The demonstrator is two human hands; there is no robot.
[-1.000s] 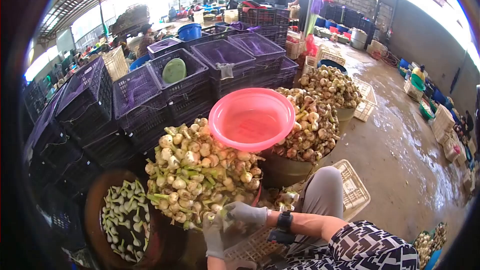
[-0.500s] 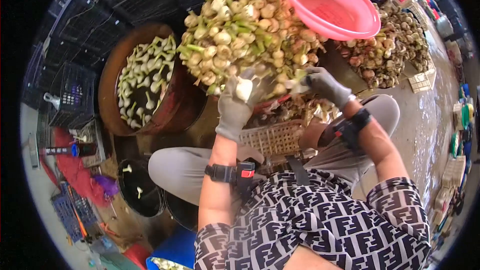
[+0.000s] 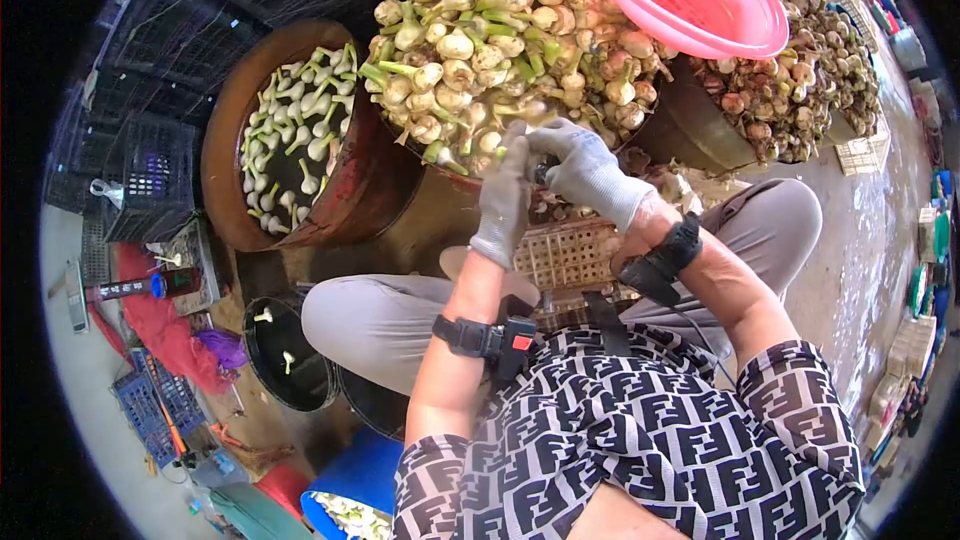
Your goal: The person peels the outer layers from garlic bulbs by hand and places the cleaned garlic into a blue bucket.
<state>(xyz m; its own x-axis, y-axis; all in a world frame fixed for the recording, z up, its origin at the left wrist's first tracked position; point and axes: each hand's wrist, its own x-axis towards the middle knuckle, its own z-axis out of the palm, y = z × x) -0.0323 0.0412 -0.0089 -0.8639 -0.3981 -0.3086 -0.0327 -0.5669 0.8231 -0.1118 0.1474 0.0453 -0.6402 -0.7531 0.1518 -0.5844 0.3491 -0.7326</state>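
Both my hands wear pale grey gloves and meet at the near edge of a heap of garlic bulbs (image 3: 470,60) with green stems. My left hand (image 3: 503,200) is upright with bent fingers. A pale garlic bulb (image 3: 489,143) shows at its fingertips, partly covered by them. My right hand (image 3: 592,172) reaches across from the right, its fingers curled against the left ones. A small dark object (image 3: 541,174) shows under the right fingers; its kind is hidden.
A rusty round tub (image 3: 225,165) at left holds trimmed garlic bulbs in dark water. A pink basin (image 3: 700,5) rests on the heap's right side, near more unpeeled garlic (image 3: 775,105). Below my hands is a beige plastic crate (image 3: 565,252). Black buckets (image 3: 290,385) stand by my left knee.
My right hand has moved left to meet my left hand. The left hand has turned, and the white bulb that showed in its palm is now largely covered. The view has shifted slightly.
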